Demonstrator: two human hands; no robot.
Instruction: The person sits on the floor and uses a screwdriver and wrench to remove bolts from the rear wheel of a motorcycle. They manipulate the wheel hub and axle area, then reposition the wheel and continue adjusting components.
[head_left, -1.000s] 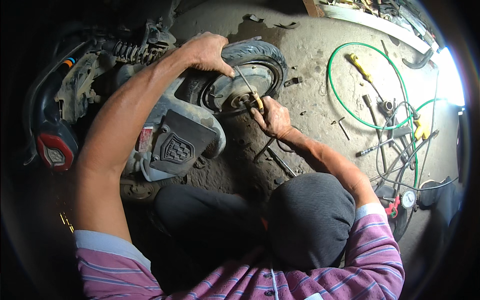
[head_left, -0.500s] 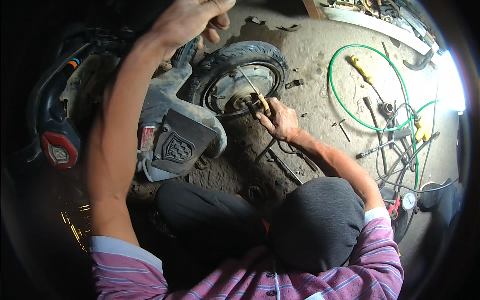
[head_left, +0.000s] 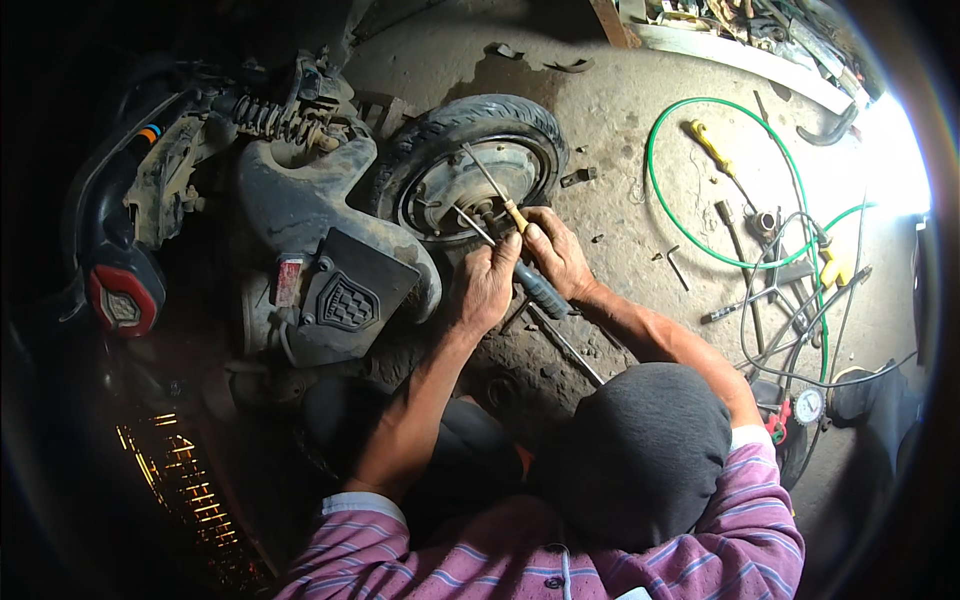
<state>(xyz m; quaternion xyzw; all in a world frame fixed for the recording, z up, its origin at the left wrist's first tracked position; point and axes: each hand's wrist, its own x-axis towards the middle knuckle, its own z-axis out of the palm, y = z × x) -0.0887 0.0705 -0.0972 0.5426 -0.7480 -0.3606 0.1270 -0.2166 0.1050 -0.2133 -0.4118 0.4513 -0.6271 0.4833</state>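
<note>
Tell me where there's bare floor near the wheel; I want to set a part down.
Bare concrete lies between the wheel and the green hose loop, and beyond the tyre. Inside and right of the loop it is crowded with tools and cables. By the hub, the left hand and right hand block passage.

Left hand (head_left: 485,285) down from above the wheel (head_left: 470,175), now beside the right hand (head_left: 558,255) on the dark-handled tool (head_left: 540,290).
</note>
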